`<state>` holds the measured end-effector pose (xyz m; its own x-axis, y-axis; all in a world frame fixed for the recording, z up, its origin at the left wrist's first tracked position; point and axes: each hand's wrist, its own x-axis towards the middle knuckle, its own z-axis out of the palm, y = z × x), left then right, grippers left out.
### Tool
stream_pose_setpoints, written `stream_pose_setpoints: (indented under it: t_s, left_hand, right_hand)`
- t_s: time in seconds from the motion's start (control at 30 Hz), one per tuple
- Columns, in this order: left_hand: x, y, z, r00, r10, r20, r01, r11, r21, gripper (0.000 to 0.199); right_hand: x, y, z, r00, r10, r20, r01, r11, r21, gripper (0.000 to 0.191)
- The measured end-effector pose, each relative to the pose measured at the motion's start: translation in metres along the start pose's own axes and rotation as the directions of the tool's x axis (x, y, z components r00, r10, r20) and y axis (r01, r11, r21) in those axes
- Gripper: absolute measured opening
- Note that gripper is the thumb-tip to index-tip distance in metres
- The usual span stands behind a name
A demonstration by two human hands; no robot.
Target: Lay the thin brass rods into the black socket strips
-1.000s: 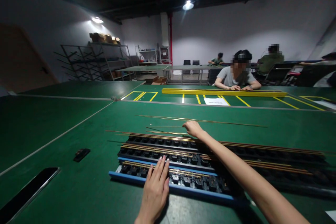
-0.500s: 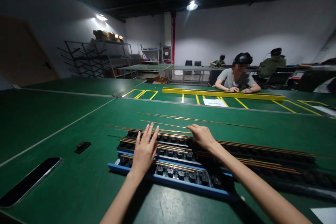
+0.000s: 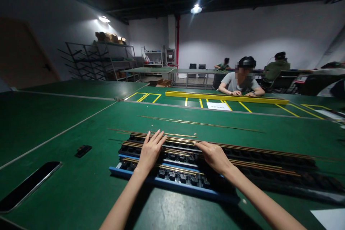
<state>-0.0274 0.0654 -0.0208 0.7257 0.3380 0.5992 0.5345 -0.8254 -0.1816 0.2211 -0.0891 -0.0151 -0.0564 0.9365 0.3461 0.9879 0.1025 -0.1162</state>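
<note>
My left hand (image 3: 151,151) lies palm down over the black tracks, its fingers stretched out and slightly apart across thin brass rods (image 3: 178,170). My right hand (image 3: 215,156) is closed in a pinch over the rear track, at the end of a thin brass rod (image 3: 181,141) that runs left toward my left fingers. Beneath both hands, several black tracks with rows of small blocks lie side by side. The nearest one has a blue rail (image 3: 172,184) along its front. My right hand and its shadow hide part of the tracks.
Long thin rods (image 3: 202,124) lie behind the tracks. To the left are a small black part (image 3: 83,150) and a phone (image 3: 31,186). A yellow rail (image 3: 226,97) and a paper sheet (image 3: 219,106) lie farther back, where a person (image 3: 239,81) sits.
My right hand has come down and nearer, bringing the pinched rod from behind the tracks onto them. My left hand has shifted slightly to the right. The view has moved a little.
</note>
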Motion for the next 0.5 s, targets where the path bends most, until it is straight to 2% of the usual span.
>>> stream_pose_setpoints:
  t_s: [0.2, 0.37, 0.5]
  left_hand:
    - [-0.009, -0.002, 0.013, 0.98, 0.058, -0.192, -0.08, 0.991, -0.107, 0.04]
    - [-0.009, -0.009, 0.018, 0.952, 0.061, -0.3, -0.107, 0.984, -0.141, 0.043]
    - [-0.016, -0.014, 0.02, 0.929, 0.06, -0.364, -0.114, 0.985, -0.129, 0.049]
  right_hand:
    - [-0.01, -0.009, 0.0, 0.987, 0.024, -0.158, -0.029, 0.999, -0.031, 0.052]
    - [-0.007, -0.024, 0.007, 0.93, -0.019, -0.366, -0.004, 0.998, -0.063, 0.045]
    - [-0.005, -0.036, 0.017, 0.898, 0.0, -0.44, -0.019, 0.999, -0.039, 0.045]
